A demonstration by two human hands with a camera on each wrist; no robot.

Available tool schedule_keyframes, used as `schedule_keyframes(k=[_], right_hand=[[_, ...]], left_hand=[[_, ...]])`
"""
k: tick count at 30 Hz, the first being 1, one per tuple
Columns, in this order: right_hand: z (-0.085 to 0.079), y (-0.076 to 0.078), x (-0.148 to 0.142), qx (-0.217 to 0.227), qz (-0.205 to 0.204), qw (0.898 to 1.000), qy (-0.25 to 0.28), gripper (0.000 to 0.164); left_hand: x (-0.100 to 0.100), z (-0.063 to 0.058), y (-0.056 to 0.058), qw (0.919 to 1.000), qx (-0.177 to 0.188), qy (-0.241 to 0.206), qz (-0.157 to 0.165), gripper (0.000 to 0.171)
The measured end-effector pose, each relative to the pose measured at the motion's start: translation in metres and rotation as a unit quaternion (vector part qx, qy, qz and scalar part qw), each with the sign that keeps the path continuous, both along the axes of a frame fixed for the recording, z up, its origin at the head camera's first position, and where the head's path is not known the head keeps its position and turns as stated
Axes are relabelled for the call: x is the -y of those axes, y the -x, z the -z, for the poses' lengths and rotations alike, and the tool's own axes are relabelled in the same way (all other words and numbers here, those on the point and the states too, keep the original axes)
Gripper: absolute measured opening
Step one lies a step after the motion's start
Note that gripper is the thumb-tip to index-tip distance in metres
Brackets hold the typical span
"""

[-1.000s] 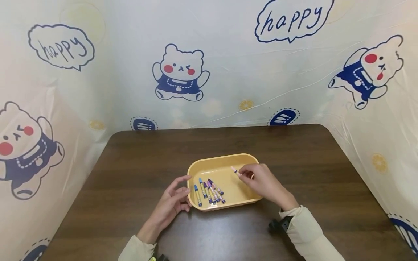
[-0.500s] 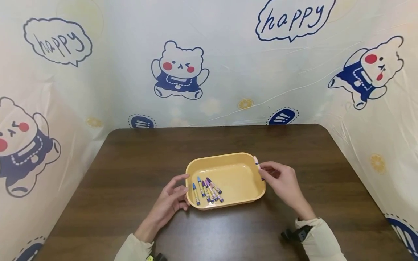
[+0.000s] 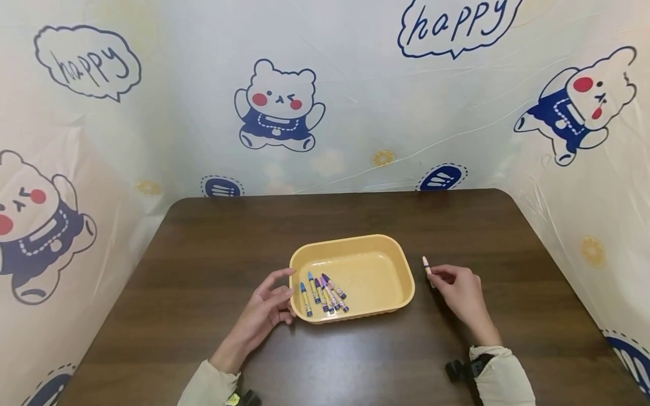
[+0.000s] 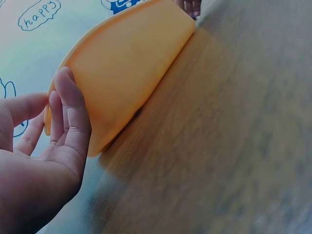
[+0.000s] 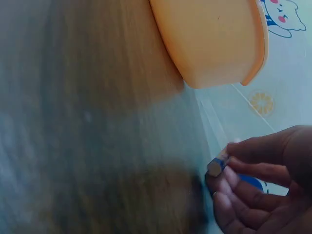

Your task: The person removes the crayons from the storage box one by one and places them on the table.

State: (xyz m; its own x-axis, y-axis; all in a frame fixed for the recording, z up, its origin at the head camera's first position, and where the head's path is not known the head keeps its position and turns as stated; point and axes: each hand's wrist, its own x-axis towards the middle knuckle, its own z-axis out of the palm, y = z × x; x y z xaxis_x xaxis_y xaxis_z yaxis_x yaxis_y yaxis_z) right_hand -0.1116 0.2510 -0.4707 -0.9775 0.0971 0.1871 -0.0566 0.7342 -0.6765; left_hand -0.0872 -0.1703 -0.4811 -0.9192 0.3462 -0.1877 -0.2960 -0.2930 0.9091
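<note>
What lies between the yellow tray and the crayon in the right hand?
In the head view, only bare tabletop shows between the yellow tray and the crayon that the right hand pinches.

Looks like a small screened-off table nook, homely and almost nursery-like in decor, though impossible to pin down as house, classroom or studio. Closed in at back, left and right by pale, creased sheeting, printed with red-cheeked cartoon bears in blue clothes, cloud-shaped bubbles lettered "happy", yellow citrus slices and dark-blue ovals in dashed outlines. Furnished with a dark brown wood-grain table, rounded at the far corners, set close against the sheeting along the back edge, and glossy enough to throw back a soft pale patch of light.
</note>
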Motion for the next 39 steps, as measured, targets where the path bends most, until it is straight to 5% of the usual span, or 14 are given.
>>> schedule_keyframes(k=[6,22,39], right_hand=[[-0.0012,0.0012,-0.0001,0.038,-0.007,0.999,-0.029,0.014],[-0.0041,-0.0017,0.0040,0.038,0.025,0.996,-0.077,0.011],[-0.0042,-0.0063,0.0081,0.071,0.045,0.994,-0.073,0.015]], left_hand=[[-0.0001,-0.0031,-0.0003,0.9998,-0.003,0.018,-0.007,0.051],[0.0011,-0.0038,-0.0021,0.9995,0.000,0.026,-0.018,0.051],[0.0001,-0.0019,-0.0007,0.9995,-0.001,0.030,-0.006,0.050]])
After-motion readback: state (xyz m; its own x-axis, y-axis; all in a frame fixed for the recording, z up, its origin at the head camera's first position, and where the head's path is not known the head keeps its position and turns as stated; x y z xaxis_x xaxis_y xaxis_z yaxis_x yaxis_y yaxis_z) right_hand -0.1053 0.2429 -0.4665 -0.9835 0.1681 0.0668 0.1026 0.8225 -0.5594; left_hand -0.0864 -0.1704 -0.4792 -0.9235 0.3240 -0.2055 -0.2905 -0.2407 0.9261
